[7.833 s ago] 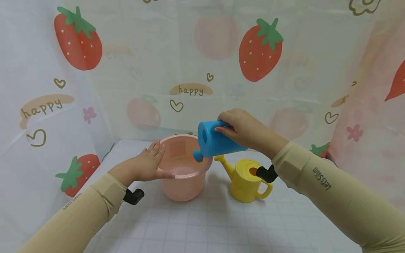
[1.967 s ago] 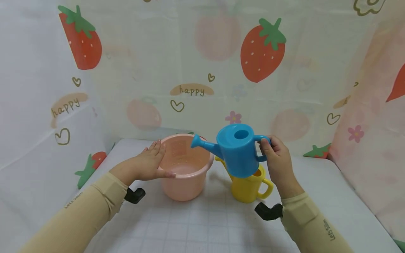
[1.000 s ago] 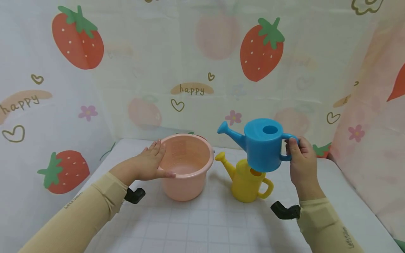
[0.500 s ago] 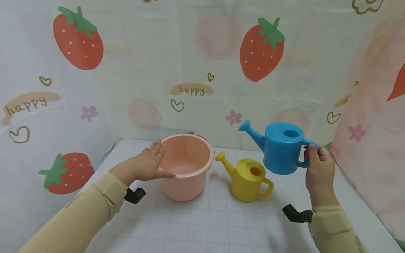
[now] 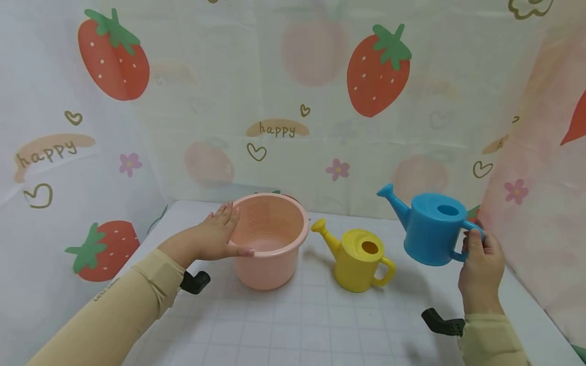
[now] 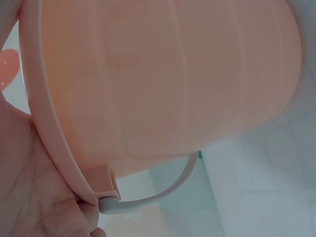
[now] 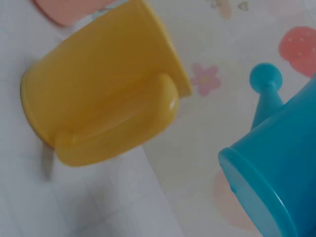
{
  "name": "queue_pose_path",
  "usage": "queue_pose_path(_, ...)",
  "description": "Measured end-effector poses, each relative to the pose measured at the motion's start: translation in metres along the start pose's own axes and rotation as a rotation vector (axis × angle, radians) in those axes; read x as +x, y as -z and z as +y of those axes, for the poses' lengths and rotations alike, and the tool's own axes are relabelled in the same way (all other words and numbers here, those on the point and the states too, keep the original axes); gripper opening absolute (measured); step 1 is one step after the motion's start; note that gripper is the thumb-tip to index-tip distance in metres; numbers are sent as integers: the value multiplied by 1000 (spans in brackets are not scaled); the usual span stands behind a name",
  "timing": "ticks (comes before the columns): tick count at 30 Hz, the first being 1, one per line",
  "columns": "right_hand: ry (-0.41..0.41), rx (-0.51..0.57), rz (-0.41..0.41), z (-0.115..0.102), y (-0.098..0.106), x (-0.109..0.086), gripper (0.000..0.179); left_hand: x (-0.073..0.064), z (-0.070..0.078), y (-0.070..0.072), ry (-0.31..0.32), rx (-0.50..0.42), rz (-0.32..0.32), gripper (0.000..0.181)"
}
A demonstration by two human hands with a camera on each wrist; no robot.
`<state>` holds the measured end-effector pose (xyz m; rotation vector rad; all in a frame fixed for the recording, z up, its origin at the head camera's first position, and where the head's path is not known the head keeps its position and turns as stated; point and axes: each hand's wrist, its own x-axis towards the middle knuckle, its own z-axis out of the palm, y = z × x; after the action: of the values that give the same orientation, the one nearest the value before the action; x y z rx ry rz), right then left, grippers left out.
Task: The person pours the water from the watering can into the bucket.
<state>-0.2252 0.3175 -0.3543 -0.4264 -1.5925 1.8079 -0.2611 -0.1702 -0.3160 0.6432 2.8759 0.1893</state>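
A pink bucket (image 5: 267, 269) stands upright on the table, and my left hand (image 5: 206, 236) rests on its near left rim with straight fingers. The left wrist view shows the palm against the rim and a grey bail handle (image 6: 153, 199) hanging at the bucket's side. At the right, my right hand (image 5: 482, 269) grips the handle of a blue watering can (image 5: 432, 234), which hangs level above the table, its spout pointing left. Between bucket and blue can a yellow watering can (image 5: 358, 267) stands upright, spout toward the bucket. In the right wrist view the right hand is out of sight.
The table (image 5: 293, 330) has a white checked cover. A strawberry-print curtain (image 5: 284, 168) closes off the back and both sides. The table's right edge runs close beside the right forearm.
Earlier the blue watering can was tipped over the bucket. It was then turned upright and carried right, past the yellow can, lately sinking lower. My left hand stays on the rim.
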Motion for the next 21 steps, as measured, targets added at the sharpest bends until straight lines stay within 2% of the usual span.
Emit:
queue_pose_path(2, -18, -15, 19, 3, 4, 0, 32, -1, 1, 1, -1, -6, 1, 121)
queue_pose_path(8, 24, 38, 47, 16, 17, -2, 27, -2, 2, 3, -1, -13, 1, 121)
queue_pose_path(15, -29, 28, 90, 36, 31, -3, 25, -1, 1, 1, 2, -9, 10, 122)
queue_pose_path(21, -21, 65, 104, 58, 36, -7, 26, -1, 0, 0, 4, -11, 7, 122)
